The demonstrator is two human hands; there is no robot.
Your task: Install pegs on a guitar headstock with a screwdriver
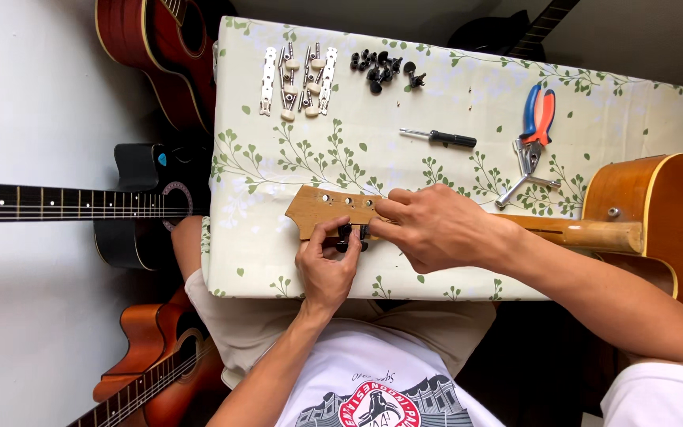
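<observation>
Bare wooden guitar headstock (327,209) lying flat on leaf-patterned tablecloth (373,142), neck running right to amber guitar body (658,221). Left hand (326,269) pinching small black tuning peg (345,233) at headstock's near edge, fingertips closed on it. Right hand (436,229) clamped over neck, pressing it down, seemingly for steadiness. Farther back, laid out within reach: white-buttoned tuner strips (298,77), loose black tuning pegs (381,69), black-handled screwdriver (440,138), orange-and-blue pliers (537,119). More guitars at left.
</observation>
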